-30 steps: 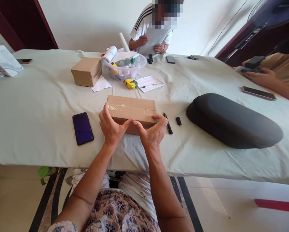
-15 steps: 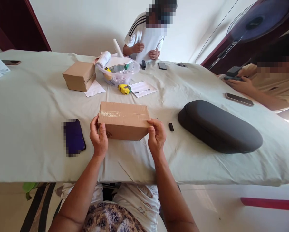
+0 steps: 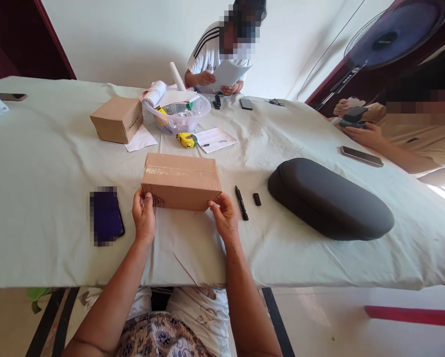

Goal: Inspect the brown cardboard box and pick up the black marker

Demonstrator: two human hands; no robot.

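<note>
A taped brown cardboard box rests on the cloth-covered table in front of me. My left hand grips its near left corner, fingers curled against the front face. My right hand grips the near right corner in the same way. A black marker and its cap lie just right of the box. A dark phone lies to the left of my left hand.
A long black case lies at the right. Farther back are a second cardboard box, a clear bowl of items, a yellow tape measure and papers. One person sits opposite with paper; another at the right holds a device.
The box has gone from held up between my hands to resting flat on the table. My hands slid down to its near corners. The marker beside it is uncovered again.
</note>
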